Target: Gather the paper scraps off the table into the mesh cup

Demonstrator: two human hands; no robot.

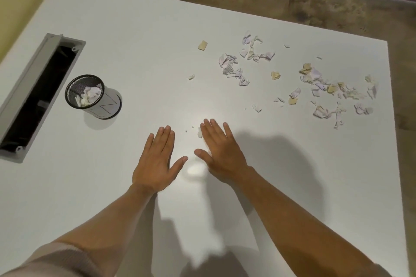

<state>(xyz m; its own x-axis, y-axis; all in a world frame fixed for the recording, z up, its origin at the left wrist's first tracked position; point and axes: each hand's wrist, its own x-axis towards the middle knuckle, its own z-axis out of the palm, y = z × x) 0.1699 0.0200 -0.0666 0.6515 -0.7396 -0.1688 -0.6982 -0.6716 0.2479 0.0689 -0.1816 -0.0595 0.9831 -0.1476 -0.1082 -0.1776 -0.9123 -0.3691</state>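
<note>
My left hand (155,159) and right hand (221,153) lie flat on the white tabletop (135,40), fingers (166,136) straight and spread, grasping nothing. A small scrap (199,132) sits just beside my right index finger, a few crumbs next to it. Farther left stands the mesh cup (90,96), crumpled paper already inside, beside a cable slot (38,94). Far right, well apart from the cup, the scraps (315,83) lie scattered loosely, white and tan.

Scrap (199,132) half under right fingers (208,128)
</note>
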